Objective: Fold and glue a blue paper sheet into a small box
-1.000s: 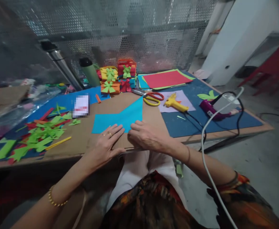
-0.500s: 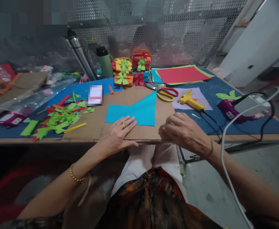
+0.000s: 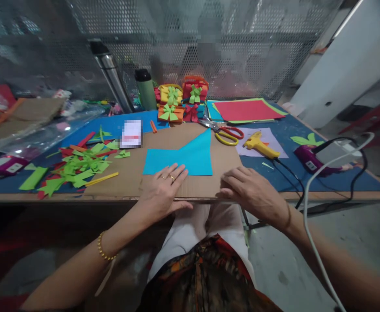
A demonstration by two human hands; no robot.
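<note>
A folded blue paper (image 3: 190, 158) lies on a brown cardboard sheet (image 3: 125, 180), its upper right corner rising to a point. My left hand (image 3: 164, 186), with rings on it, rests flat with its fingertips on the paper's lower edge and its thumb out at the cardboard's front edge. To the right of the paper, my right hand (image 3: 241, 186) sits on the cardboard with its fingers curled under. Whatever those fingers may hold is hidden. Scissors (image 3: 224, 132) with red and yellow handles lie behind the paper.
Green and red paper scraps (image 3: 82, 162) lie at left. A yellow glue gun (image 3: 261, 145) rests on lilac paper at right, beside a purple socket block (image 3: 313, 160) with cables. Small decorated boxes (image 3: 170, 113), a green bottle (image 3: 146, 91) and red sheets (image 3: 248, 111) stand or lie behind.
The view has shifted slightly, so the table sits lower in the picture. Both hands keep nearly the same places by the blue paper.
</note>
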